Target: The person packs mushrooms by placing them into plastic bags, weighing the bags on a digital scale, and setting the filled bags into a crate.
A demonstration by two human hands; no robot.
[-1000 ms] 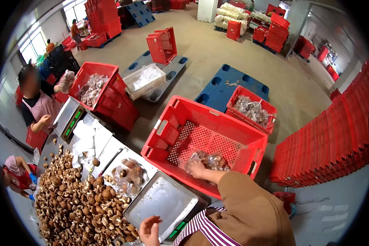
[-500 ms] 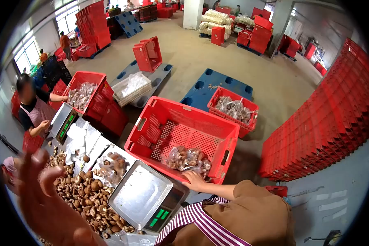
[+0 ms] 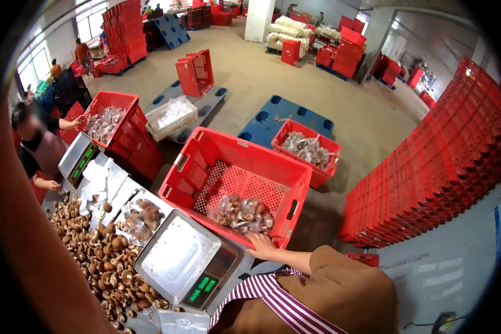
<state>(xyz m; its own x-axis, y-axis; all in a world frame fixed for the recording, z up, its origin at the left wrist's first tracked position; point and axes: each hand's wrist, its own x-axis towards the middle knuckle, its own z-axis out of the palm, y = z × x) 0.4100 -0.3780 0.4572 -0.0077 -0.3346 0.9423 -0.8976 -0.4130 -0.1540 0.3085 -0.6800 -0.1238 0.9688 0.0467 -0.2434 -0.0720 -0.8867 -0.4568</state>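
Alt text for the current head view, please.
A person's right hand rests on the near rim of a large red crate holding bagged mushrooms. Beside the crate are a scale and a heap of loose mushrooms. At left, a co-worker has one hand at another red crate.

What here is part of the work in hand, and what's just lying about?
Seemingly in use:
large red crate, right hand at its near rim
bagged mushrooms inside it
loose mushroom pile
nearest scale

Seemingly just lying about:
blue pallet on the floor
tall stack of red crates
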